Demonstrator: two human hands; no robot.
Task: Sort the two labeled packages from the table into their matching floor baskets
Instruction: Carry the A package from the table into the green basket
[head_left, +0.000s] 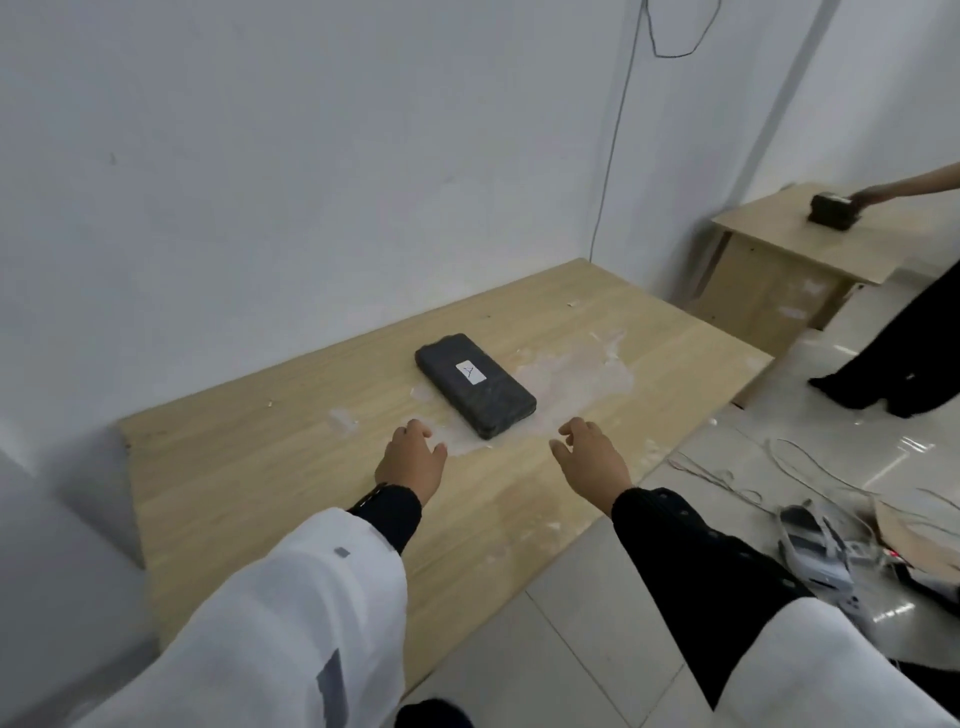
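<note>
A flat black package (475, 384) with a white label marked "A" lies on the wooden table (249, 467), near its middle. My left hand (413, 460) hovers over the table just short of the package's near left side, fingers apart and empty. My right hand (592, 457) is out at the package's near right side, also open and holding nothing. Neither hand touches the package. No floor basket is in view.
White residue patches (576, 379) mark the tabletop around the package. At the far right, another person's hand rests on a dark package (834, 210) on a second table (810, 244). Cables and white devices (815, 540) lie on the tiled floor at right.
</note>
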